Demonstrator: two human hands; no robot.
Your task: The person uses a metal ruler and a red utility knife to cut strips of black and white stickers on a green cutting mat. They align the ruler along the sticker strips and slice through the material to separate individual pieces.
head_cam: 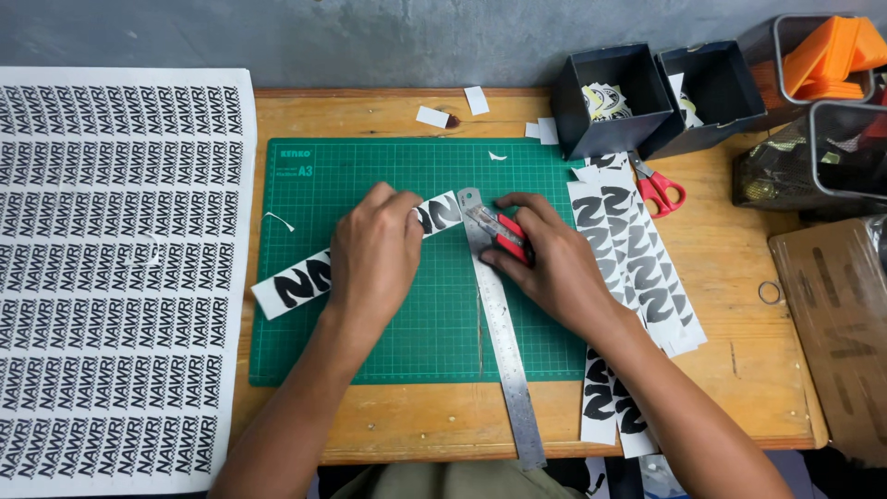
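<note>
Left hand point(374, 249) is lying palm down, fingers spread and pressing flat on one white strip point(305, 282) printed with black curved marks. It is pinning the strip, not closing around it. The strip is running diagonally across the green cutting mat point(388, 342), low end at the mat's left edge, high end just beside the ruler's tip.

Right hand point(545, 263) is curling closed around one red-and-grey utility knife point(504, 236), blade end pointing up and left, resting against the top of the steel ruler point(504, 342). The wrist is angling in from the lower right; the forearm is crossing over a spread of cut strips.

One ruler, lying nearly lengthwise on the mat, its lower end overhanging the front edge of the wooden table point(739, 370).

Right of the mat: a fanned stack of cut strips point(647, 268) with the same black marks, overlapping too closely to count. More of them are sticking out below the forearm near the table's front edge.

One pair of red-handled scissors point(658, 188) is lying just above that stack. Two dark open boxes point(614, 97) are sitting behind, both holding printed pieces. Two wire mesh baskets point(836, 139) are standing at the far right, the upper one holding orange items. One small metal ring point(769, 292) is lying on the table.

Several small white paper scraps point(432, 116) are lying along the table's back edge.

One large printed sheet point(115, 277), rows of repeated black lettering, is lying to the left of the mat.
</note>
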